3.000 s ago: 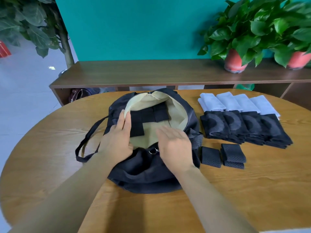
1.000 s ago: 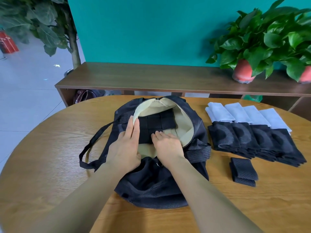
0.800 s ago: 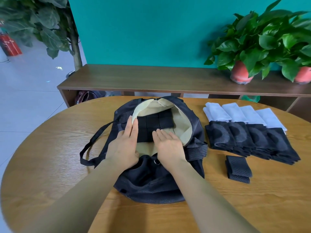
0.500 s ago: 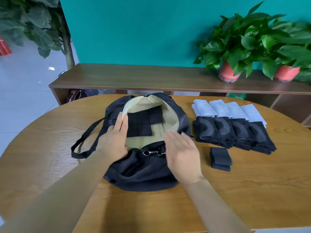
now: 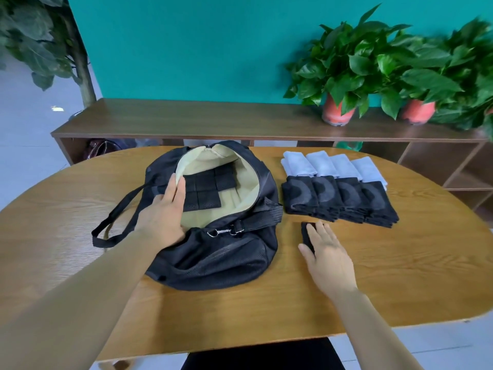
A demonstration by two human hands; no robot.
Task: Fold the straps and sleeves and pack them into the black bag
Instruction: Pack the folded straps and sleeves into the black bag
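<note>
The right hand [image 5: 326, 252] has left the black bag [image 5: 213, 257]; the last loose strap [image 5: 306, 235] lies under its flat, unclenched fingers, likely next in. The left hand [image 5: 162, 209], fingers straight, steadies the rim.

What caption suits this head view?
Left hand on the open bag; right hand on a folded strap beside it.

Office-like room: teal wall [image 5: 186, 49], wooden sideboard [image 5: 213, 121], potted plants [image 5: 346, 68]
</note>
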